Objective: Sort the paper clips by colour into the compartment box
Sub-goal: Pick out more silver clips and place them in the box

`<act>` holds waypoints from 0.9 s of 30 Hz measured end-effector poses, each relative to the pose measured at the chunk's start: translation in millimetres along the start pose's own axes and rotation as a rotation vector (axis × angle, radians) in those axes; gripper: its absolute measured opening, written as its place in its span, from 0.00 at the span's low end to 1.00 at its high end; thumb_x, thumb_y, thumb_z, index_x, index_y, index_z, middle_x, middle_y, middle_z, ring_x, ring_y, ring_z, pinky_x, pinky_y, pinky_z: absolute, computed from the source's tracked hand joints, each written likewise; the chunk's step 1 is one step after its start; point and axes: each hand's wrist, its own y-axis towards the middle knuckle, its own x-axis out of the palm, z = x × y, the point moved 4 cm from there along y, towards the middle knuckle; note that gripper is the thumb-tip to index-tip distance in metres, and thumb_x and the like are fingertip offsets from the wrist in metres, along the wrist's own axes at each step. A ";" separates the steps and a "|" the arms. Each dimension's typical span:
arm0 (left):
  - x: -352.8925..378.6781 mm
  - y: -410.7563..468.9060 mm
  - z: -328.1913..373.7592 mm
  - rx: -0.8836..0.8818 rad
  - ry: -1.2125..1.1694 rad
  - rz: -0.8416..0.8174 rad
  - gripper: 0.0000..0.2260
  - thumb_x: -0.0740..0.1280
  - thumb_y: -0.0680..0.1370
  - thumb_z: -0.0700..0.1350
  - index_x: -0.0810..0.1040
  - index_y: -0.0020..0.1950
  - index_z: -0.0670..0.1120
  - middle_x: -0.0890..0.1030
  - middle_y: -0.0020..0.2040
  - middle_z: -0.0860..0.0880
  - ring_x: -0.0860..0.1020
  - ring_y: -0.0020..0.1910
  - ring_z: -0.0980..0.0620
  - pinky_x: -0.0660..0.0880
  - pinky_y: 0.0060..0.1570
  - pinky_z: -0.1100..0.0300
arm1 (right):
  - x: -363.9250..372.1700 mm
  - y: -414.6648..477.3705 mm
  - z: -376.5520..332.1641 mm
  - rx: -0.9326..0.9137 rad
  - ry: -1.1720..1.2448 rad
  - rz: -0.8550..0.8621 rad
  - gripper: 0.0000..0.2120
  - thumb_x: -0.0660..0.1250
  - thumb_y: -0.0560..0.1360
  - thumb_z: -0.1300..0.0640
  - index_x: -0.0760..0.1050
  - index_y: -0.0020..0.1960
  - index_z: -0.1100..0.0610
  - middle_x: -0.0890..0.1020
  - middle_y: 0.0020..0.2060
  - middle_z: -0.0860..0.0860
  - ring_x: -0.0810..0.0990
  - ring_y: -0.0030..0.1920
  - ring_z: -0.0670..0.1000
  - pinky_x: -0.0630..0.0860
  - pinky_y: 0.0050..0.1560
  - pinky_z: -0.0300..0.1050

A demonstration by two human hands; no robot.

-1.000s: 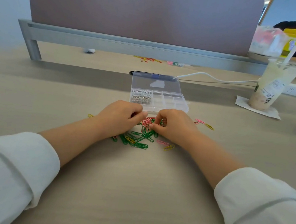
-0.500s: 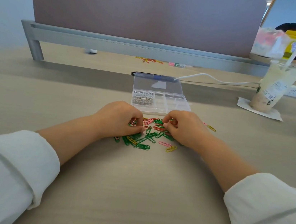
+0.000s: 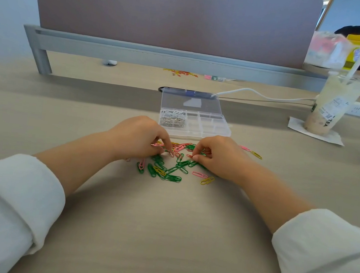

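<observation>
**On the tabletop, both hands in the clip pile**

On the tabletop, the left hand pinches a pink clip with narrowed fingers; the coloured paper clips lie between the hands; the right hand pinches a red one. Just behind stands the open compartment box, silver clips in its leftmost compartment

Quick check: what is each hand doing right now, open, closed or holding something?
Left hand: fingers pinched down in the paper clip pile; whether it grips one cannot be told.
Right hand: the same, fingertips curled into the pile, grip unclear.
</observation>
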 end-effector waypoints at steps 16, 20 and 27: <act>13.4 -0.3 7.2 0.045 0.052 0.072 0.07 0.58 0.80 0.49 0.75 0.53 0.51 0.79 0.46 0.52 0.72 0.43 0.51 0.66 0.41 0.60 | 3.3 3.3 -1.7 0.070 -0.047 -0.132 0.11 0.64 0.77 0.50 0.78 0.49 0.57 0.77 0.39 0.49 0.74 0.44 0.51 0.69 0.44 0.43; 10.7 -1.6 8.0 0.015 -0.060 0.103 0.08 0.53 0.81 0.50 0.68 0.47 0.47 0.75 0.39 0.50 0.70 0.38 0.48 0.64 0.38 0.56 | 2.4 1.3 -3.4 0.040 -0.156 -0.136 0.12 0.59 0.79 0.50 0.75 0.52 0.58 0.79 0.48 0.53 0.75 0.47 0.54 0.71 0.46 0.46; 13.3 -2.2 8.2 0.009 -0.197 0.125 0.08 0.50 0.82 0.47 0.63 0.46 0.46 0.68 0.33 0.54 0.68 0.35 0.49 0.56 0.34 0.58 | 1.4 -0.8 1.7 0.043 -0.075 -0.082 0.08 0.50 0.82 0.53 0.64 0.50 0.56 0.75 0.43 0.53 0.72 0.41 0.55 0.68 0.41 0.47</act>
